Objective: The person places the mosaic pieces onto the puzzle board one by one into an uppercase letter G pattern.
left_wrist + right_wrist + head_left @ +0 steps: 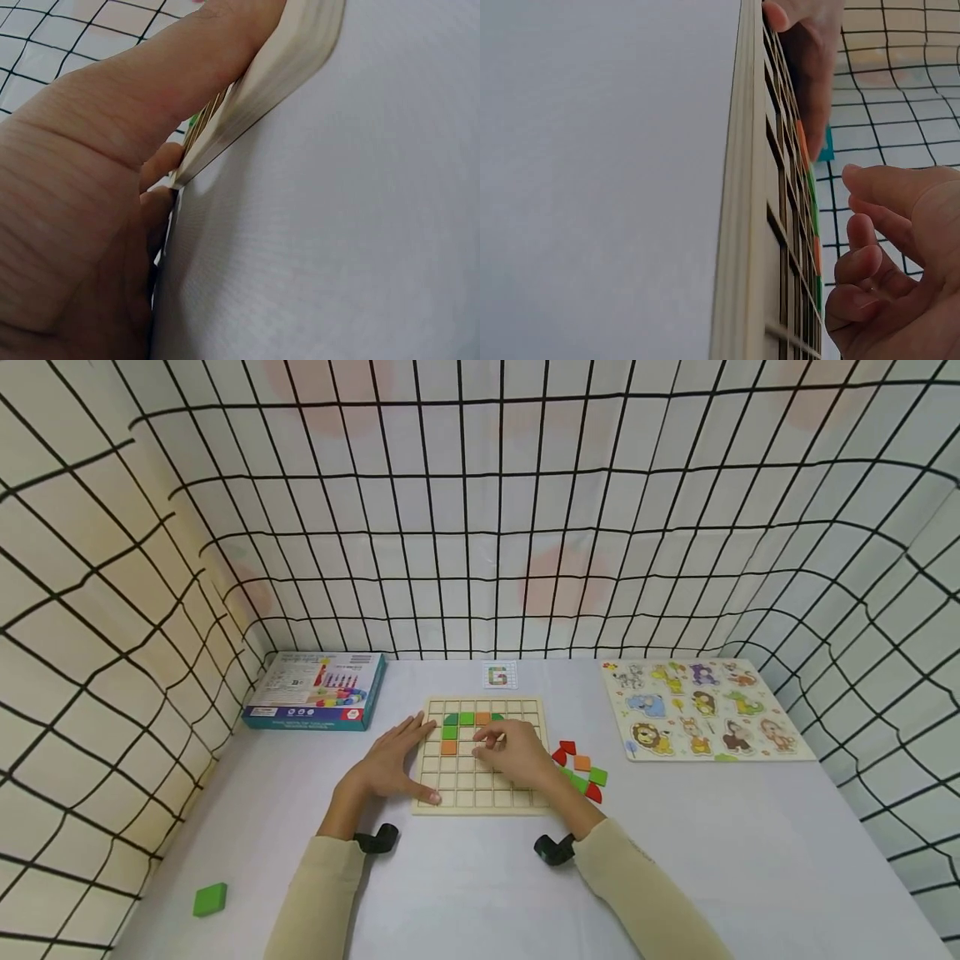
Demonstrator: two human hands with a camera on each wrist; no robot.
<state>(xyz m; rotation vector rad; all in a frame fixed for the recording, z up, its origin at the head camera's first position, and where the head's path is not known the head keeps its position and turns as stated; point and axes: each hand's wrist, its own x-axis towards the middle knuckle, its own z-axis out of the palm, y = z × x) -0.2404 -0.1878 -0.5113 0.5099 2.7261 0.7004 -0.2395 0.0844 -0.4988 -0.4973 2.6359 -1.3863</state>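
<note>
My left hand (390,764) lies flat, fingers straight, bracing the left edge of the grid board (480,793) at table centre. My right hand (513,752) hovers over the board, fingers loosely curled; I cannot tell whether it pinches a tile.

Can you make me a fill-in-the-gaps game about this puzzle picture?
1. The left hand rests on the ____ edge of the wooden grid board.
2. The blue box lies to the ____ of the board.
3. The animal puzzle shows a yellow ____ in its near left corner.
4. The lone block near the table's front edge is ____.

Missing words: left; left; lion; green
</note>
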